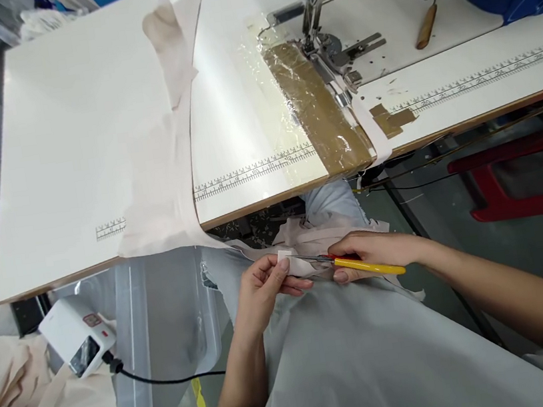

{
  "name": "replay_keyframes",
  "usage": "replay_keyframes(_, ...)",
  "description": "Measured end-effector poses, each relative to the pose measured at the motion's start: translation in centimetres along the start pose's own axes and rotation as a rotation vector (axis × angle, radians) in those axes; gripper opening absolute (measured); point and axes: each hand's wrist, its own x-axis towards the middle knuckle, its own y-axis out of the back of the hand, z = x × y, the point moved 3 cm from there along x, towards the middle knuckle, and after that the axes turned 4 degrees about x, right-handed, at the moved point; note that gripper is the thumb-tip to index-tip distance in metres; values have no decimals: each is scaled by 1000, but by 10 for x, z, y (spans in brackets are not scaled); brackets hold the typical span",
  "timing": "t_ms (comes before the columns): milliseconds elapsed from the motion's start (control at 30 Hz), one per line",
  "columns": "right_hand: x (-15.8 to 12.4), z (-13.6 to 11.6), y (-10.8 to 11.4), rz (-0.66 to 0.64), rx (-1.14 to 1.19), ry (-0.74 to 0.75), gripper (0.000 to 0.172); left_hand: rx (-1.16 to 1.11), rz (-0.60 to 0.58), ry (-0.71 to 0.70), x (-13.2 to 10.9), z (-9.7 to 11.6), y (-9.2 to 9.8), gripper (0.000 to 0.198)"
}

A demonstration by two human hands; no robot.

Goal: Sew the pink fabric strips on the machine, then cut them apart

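Over my lap, my left hand (266,285) pinches the end of a pale pink fabric piece (300,265) between thumb and fingers. My right hand (374,253) grips scissors (368,266) with yellow and red handles. Their metal blades point left and lie at the pinched fabric; whether they are cutting I cannot tell. More pale pink fabric (159,192) runs from the tabletop over its front edge down to my lap. Bunched cloth lies behind my hands.
A sewing machine (329,40) stands on the white table (63,125), with a fabric strip (371,129) hanging from its front. A wooden-handled tool (428,23) lies to the right. At lower left, a white device (78,335) with a black cable sits by a clear bin (139,357) and cloth pieces.
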Motion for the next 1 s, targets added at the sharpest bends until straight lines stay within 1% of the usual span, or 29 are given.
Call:
replay_keyframes(133,-1,-2,-2,-19,35,-19,52,26,26,-1,1,-1,1,50)
replay_keyframes(200,-2,-3,-1,19,-41,-35,52,34,34,1,2,-1,1,50)
replay_keyframes(333,-2,-3,1,126,-270,-53,51,34,46,-2,4,-1,1,51)
replay_keyframes(400,-2,-3,1,154,-328,-51,50,32,44,-8,4,-1,1,50)
replay_keyframes(567,0,-2,-3,162,-321,-63,50,18,40,-16,4,-4,2,47)
replay_keyframes(700,-2,-3,-3,213,-387,-62,52,25,50,-12,5,-7,3,47)
replay_keyframes(867,0,-13,-1,216,-467,-61,46,58,20,-5,6,-7,0,47)
replay_keyframes(1000,2,-10,-2,248,-447,-64,50,72,32,8,5,-5,2,49)
